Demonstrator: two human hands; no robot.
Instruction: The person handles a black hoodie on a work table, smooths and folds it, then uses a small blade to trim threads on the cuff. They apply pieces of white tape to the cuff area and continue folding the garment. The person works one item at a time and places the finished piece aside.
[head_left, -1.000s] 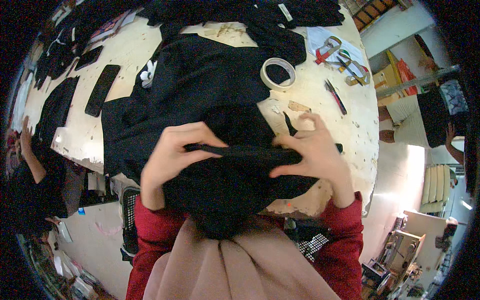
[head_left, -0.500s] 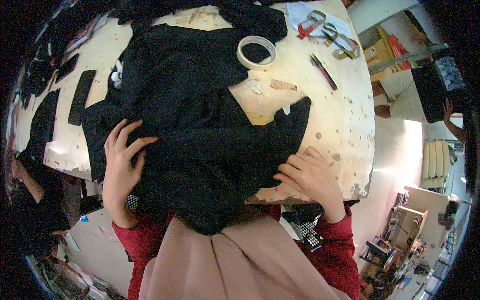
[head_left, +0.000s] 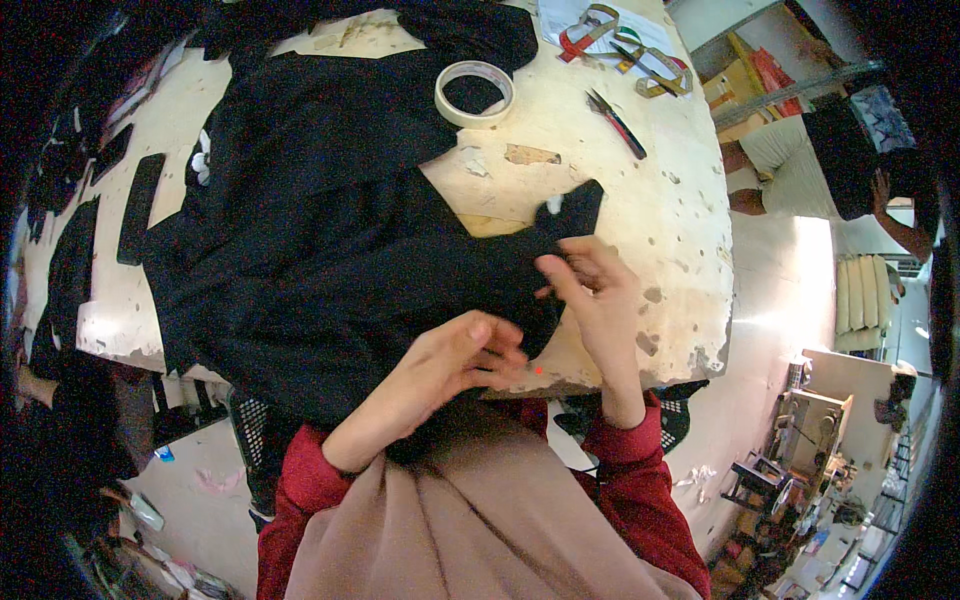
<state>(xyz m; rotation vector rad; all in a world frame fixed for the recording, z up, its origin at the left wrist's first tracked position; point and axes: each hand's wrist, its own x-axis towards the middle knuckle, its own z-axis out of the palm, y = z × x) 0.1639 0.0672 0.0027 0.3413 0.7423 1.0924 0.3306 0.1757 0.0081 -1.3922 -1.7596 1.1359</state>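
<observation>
A black garment lies spread and wrinkled over the table, its near edge by my lap. My left hand is over its lower right part, fingers loosely bent and apart, with nothing seen in them. At the narrow right end of the cloth is my right hand. Its thumb and bent fingers stand apart at the black edge, slightly blurred, and I see no fold pinched between them. A small white scrap shows on the cloth just beyond that hand.
A roll of tape rests on the garment's far right edge. Thread snips and a tape measure on paper lie farther right. Dark strips lie at left. A person stands at right, beyond the worn table.
My left hand has left the garment's left side and come across to the lower right. The right hand has moved up along the cloth's right edge. The whole view has shifted slightly.
</observation>
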